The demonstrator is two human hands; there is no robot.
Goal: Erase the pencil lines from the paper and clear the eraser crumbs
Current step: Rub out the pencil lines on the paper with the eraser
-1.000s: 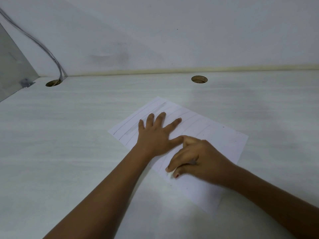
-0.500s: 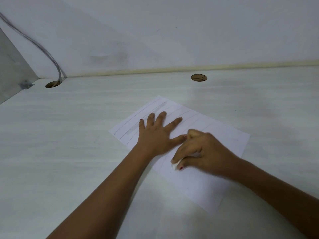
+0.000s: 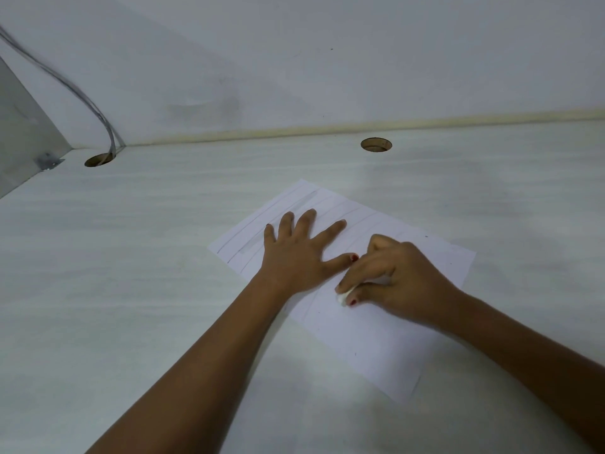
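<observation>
A white sheet of paper (image 3: 386,342) lies slanted on the pale desk, with several faint pencil lines running across its far half. My left hand (image 3: 299,253) lies flat on the sheet's left part, fingers spread and straight, pressing it down. My right hand (image 3: 396,278) sits just right of the left thumb, fingers curled, and pinches a small white eraser (image 3: 342,298) whose tip touches the paper near the sheet's middle. A few tiny dark specks dot the near half of the sheet.
The pale wood-grain desk (image 3: 131,290) runs back to a white wall. Two round cable holes are cut near the wall, one at the left (image 3: 98,159) with a grey cable (image 3: 82,93) rising from it, one right of centre (image 3: 376,144). A grey side panel stands at far left.
My right hand with the eraser has slid away from me and to the right along the paper. My left hand stays flat in the same spot.
</observation>
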